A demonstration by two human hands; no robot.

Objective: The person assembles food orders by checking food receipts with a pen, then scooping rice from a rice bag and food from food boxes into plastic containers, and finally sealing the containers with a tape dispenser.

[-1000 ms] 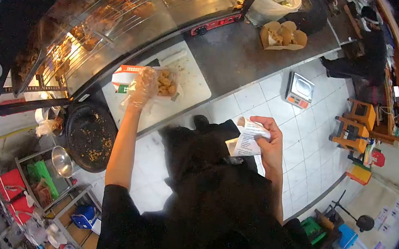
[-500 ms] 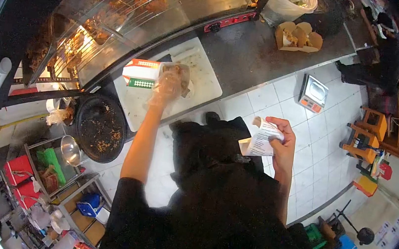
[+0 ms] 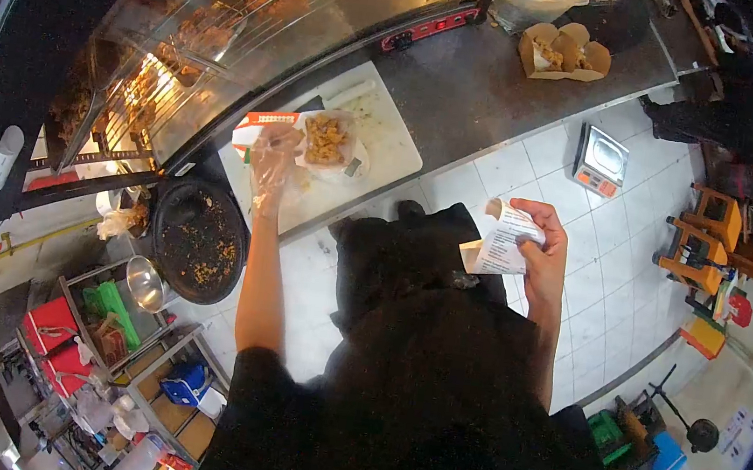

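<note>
My left hand (image 3: 276,152), in a clear plastic glove, is closed at the lid of a paper food box (image 3: 264,119) printed white, orange and green. Part of the lid is hidden under this hand. The box's open half shows chopped, browned fried pieces (image 3: 325,139). It rests on a white cutting board (image 3: 378,146). My bare right hand (image 3: 542,246) holds a printed paper slip (image 3: 504,241) between thumb and fingers, above the floor to the right of my body.
A heated glass cabinet (image 3: 261,24) with racks of food stands behind the board. A black round pan (image 3: 199,241) with crumbs is at left. Farther right are a brown carton of food (image 3: 560,53), a digital scale (image 3: 602,159) and orange stools (image 3: 696,251).
My left hand has moved left from over the food to the lid of the box, uncovering the fried pieces. The right hand still holds the slip, slightly higher.
</note>
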